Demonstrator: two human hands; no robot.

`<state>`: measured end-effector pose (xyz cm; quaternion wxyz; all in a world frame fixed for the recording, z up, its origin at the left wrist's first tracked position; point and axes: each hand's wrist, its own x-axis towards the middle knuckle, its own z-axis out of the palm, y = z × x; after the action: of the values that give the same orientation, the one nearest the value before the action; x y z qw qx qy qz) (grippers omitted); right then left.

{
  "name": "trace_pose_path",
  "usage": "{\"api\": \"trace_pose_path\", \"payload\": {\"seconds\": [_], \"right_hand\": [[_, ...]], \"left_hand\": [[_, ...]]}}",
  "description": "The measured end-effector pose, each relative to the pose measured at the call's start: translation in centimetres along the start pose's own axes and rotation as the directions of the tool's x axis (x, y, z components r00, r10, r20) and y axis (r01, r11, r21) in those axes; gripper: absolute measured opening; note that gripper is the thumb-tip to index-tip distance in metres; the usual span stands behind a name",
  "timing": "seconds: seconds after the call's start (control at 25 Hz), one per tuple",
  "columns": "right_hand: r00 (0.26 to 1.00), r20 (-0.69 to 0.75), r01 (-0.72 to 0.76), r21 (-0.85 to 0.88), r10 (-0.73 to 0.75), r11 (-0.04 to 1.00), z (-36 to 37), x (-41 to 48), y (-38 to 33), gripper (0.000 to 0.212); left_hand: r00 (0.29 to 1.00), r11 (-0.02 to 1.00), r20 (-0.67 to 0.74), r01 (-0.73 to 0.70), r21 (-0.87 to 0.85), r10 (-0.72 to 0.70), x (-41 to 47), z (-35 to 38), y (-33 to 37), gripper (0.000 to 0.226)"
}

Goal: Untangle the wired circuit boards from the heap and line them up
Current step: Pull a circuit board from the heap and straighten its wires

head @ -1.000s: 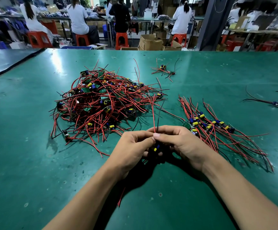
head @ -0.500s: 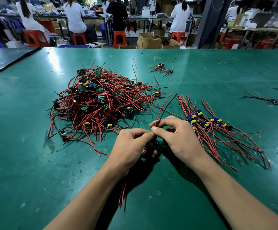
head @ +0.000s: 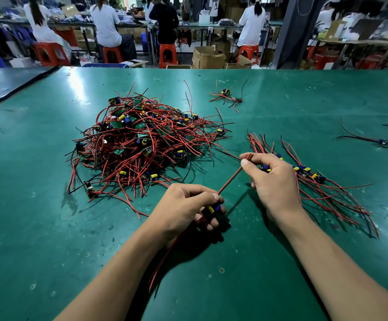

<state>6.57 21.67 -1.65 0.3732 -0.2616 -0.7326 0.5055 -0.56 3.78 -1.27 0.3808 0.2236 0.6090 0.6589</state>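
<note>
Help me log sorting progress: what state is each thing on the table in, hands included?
heap: tangled pile.
row of boards: side by side, wires fanned.
held board: in the left hand's grip.
red wire: stretched straight between the hands.
left hand: grips the held board.
right hand: pinches the red wire's end.
small cluster: loose, apart, far side.

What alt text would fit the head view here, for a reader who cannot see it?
Over a green table, the left hand grips a circuit board while the right hand pinches its red wire, stretched straight between them. A tangled heap of wired boards lies beyond the left hand, a sorted row beside the right.
</note>
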Motion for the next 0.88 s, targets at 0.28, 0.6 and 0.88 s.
{"api": "trace_pose_path", "payload": {"seconds": [0.28, 0.6, 0.88], "right_hand": [[0.967, 0.064, -0.252, 0.360, 0.246, 0.898, 0.5, 0.1, -0.6, 0.017], [0.758, 0.504, -0.640, 0.697, 0.414, 0.323, -0.3, 0.1, -2.3, 0.020], [0.779, 0.577, -0.487, 0.311, 0.245, 0.816, 1.2, -2.6, -1.7, 0.029]], "left_hand": [[1.000, 0.998, 0.008, 0.022, -0.054, -0.022, -0.1, -0.3, 0.2, 0.011], [0.999, 0.999, 0.033, 0.022, -0.032, -0.021, -0.5, 0.0, 0.5, 0.011], [0.999, 0.997, -0.036, -0.010, -0.072, 0.007, -0.4, 0.1, 0.3, 0.013]]}}
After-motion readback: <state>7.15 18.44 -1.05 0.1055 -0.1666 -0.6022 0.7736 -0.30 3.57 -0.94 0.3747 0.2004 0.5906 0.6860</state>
